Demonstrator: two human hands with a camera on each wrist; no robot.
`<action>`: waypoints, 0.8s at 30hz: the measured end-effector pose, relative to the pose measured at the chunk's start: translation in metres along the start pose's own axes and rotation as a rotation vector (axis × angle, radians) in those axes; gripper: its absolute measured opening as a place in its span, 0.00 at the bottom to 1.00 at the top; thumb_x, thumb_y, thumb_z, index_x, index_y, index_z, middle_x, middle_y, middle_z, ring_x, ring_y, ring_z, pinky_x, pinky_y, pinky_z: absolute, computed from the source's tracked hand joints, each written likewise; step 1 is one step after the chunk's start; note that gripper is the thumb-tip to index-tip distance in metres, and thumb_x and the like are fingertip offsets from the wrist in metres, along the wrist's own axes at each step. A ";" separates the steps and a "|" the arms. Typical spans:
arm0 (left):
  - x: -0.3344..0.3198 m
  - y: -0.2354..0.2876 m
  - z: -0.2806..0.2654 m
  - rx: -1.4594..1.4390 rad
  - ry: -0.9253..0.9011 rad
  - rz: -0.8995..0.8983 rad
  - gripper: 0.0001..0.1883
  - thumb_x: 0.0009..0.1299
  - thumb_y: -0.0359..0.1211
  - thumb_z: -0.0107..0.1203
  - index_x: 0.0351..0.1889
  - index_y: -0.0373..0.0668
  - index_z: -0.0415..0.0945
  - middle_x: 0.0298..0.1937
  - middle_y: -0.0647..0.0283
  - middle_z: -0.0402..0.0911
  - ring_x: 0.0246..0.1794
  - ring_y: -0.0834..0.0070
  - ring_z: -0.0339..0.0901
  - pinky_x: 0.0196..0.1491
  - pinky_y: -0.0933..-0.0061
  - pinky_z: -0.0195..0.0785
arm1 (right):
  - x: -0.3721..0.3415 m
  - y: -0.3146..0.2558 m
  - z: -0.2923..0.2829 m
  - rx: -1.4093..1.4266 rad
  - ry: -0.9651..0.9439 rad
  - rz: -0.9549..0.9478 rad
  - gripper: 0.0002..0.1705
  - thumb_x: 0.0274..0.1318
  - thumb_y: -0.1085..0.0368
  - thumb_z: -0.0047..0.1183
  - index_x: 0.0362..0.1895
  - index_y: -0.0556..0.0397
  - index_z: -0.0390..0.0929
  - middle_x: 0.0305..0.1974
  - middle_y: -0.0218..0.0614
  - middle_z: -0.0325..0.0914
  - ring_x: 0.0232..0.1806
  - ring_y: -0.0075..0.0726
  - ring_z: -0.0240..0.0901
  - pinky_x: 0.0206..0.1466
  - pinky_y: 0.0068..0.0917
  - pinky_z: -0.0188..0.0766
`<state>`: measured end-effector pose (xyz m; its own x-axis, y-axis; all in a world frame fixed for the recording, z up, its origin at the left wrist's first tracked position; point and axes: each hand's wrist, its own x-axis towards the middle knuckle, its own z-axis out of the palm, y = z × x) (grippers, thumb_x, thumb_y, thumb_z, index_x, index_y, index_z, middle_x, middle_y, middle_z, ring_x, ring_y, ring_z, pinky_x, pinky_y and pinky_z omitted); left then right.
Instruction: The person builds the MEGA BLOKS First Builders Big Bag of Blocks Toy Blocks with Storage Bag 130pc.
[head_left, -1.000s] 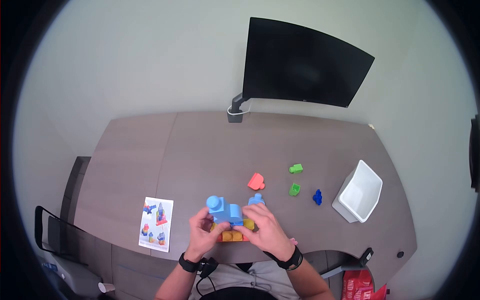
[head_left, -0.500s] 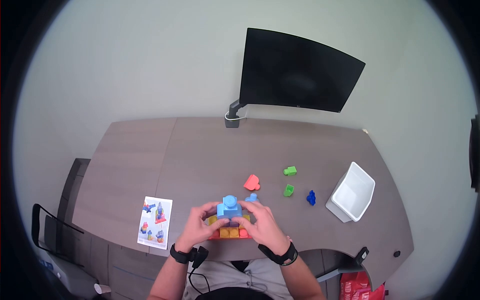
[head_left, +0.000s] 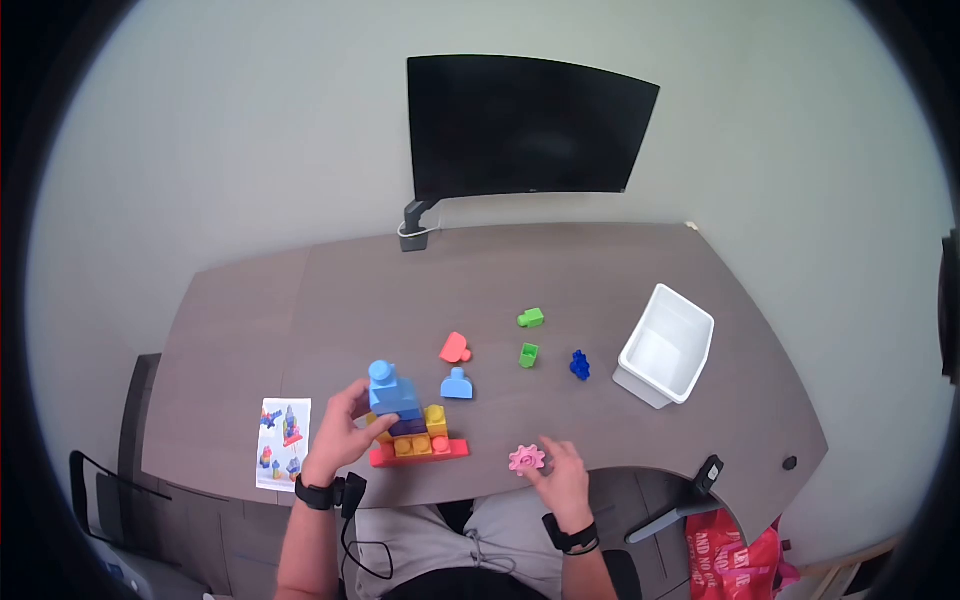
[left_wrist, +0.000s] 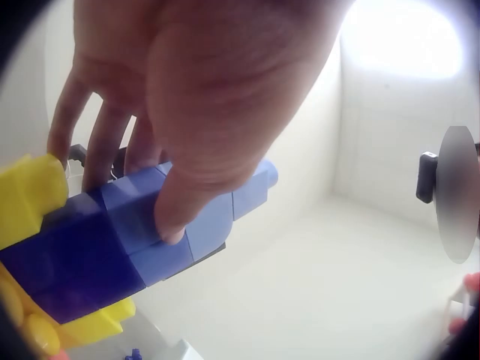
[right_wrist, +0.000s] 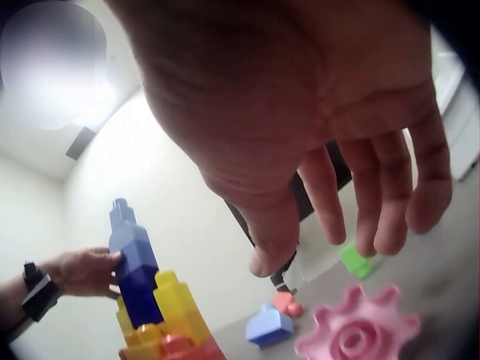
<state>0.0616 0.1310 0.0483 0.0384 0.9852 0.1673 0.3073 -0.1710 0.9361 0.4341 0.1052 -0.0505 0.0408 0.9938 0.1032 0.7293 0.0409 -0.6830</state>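
Note:
A stacked block build stands near the desk's front edge: a long red base (head_left: 455, 449), yellow blocks (head_left: 437, 420), dark blue blocks (left_wrist: 75, 255) and a light blue top (head_left: 392, 393). My left hand (head_left: 345, 432) grips the light blue part of the tower, thumb on the near side and fingers reaching behind it. To the right, a pink gear (head_left: 526, 460) lies flat on the desk. My right hand (head_left: 562, 483) hovers at the gear's right side, thumb and fingers spread with a gap between them. In the right wrist view the pink gear (right_wrist: 356, 334) shows below the fingertips.
Behind the build lie a light blue rounded block (head_left: 457, 385) and a red one (head_left: 455, 347). Two green blocks (head_left: 530, 318), a dark blue piece (head_left: 580, 365) and a white bin (head_left: 640, 385) are farther right. A picture sheet (head_left: 283, 470) lies left, a monitor (head_left: 530, 125) at the back.
My right hand has left the tower and moved right to the pink gear. My left hand stays on the tower, which now stands upright on the base. The head view has shifted right.

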 end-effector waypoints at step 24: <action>-0.011 -0.002 0.005 0.288 0.311 -0.097 0.22 0.66 0.30 0.79 0.57 0.37 0.86 0.46 0.53 0.95 0.49 0.61 0.95 0.56 0.63 0.84 | 0.250 -0.025 -0.008 -0.358 -0.235 -0.467 0.67 0.49 0.32 0.81 0.85 0.54 0.68 0.86 0.62 0.58 0.84 0.75 0.57 0.78 0.75 0.65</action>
<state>0.0653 0.1210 0.0431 -0.2788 0.9372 0.2094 0.5498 -0.0230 0.8350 0.4316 0.3523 -0.0016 -0.4586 0.8772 0.1421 0.8189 0.4793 -0.3157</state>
